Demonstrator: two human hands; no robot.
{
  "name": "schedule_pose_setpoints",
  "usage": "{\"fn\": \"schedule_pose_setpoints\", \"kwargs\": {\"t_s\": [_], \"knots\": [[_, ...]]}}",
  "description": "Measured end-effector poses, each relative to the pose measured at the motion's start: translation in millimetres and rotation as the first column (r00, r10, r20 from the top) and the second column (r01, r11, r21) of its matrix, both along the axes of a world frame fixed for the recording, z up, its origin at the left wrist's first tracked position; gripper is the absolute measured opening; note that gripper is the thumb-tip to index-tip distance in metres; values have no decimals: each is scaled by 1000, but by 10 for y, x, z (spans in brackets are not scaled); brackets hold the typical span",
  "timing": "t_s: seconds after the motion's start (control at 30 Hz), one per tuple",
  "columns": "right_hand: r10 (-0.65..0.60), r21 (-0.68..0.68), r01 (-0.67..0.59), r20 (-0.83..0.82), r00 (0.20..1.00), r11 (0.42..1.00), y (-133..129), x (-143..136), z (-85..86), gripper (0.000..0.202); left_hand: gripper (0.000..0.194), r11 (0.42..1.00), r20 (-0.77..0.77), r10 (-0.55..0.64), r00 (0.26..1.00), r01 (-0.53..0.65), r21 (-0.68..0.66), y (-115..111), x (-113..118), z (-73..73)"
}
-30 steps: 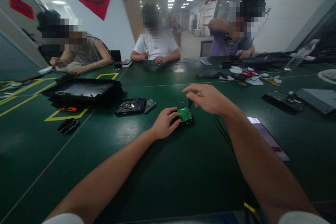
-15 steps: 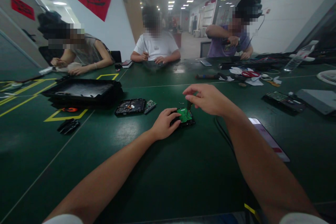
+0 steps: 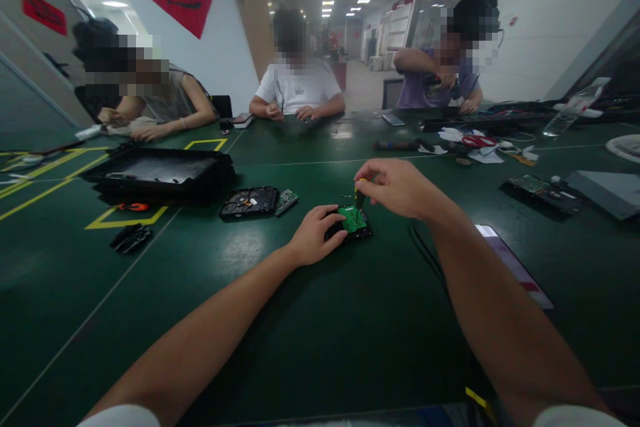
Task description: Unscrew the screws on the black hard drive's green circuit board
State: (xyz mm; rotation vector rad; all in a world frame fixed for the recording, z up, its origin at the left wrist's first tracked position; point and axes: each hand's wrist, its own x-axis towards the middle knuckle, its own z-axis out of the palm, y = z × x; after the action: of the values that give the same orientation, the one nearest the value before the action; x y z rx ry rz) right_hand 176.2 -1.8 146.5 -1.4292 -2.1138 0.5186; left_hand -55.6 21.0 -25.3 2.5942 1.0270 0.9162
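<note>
A hard drive (image 3: 361, 235) with a green circuit board (image 3: 354, 219) facing up lies flat on the table. My left hand (image 3: 315, 236) grips its left side, fingers over the edge of the board and thumb along the near side. Between the closed fingertips of my right hand (image 3: 397, 187) is a small black and yellow screwdriver (image 3: 359, 199). It stands nearly upright, tip down at the board's right part; the exact contact point is too small to make out. Just beyond the drive are tiny light specks, perhaps screws.
Left of my hands are another hard drive (image 3: 249, 203), a loose circuit board (image 3: 287, 202), stacked black trays (image 3: 159, 173) and a black bundle (image 3: 131, 238). A phone (image 3: 515, 265) and cable (image 3: 427, 250) lie to the right, an opened device (image 3: 543, 193) farther off. Three people sit opposite.
The fingers of my right hand have turned slightly on the screwdriver, and yellow now shows on its handle. My left hand and the hard drive stay in place.
</note>
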Motion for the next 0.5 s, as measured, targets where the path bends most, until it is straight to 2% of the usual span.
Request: {"fn": "schedule_pose_setpoints", "kwargs": {"t_s": [0.17,0.33,0.5], "knots": [[26,20,-26,0,1000,999,24,-4,-10,21,38,1000,-4,2,1000,-2,12,-8,-2,-3],[117,88,-120,42,992,989,44,3,5,23,38,1000,-6,7,1000,-7,9,-12,-2,2],[90,14,-90,-41,995,996,26,11,3,21,38,1000,-4,2,1000,-2,8,-15,-3,14]]}}
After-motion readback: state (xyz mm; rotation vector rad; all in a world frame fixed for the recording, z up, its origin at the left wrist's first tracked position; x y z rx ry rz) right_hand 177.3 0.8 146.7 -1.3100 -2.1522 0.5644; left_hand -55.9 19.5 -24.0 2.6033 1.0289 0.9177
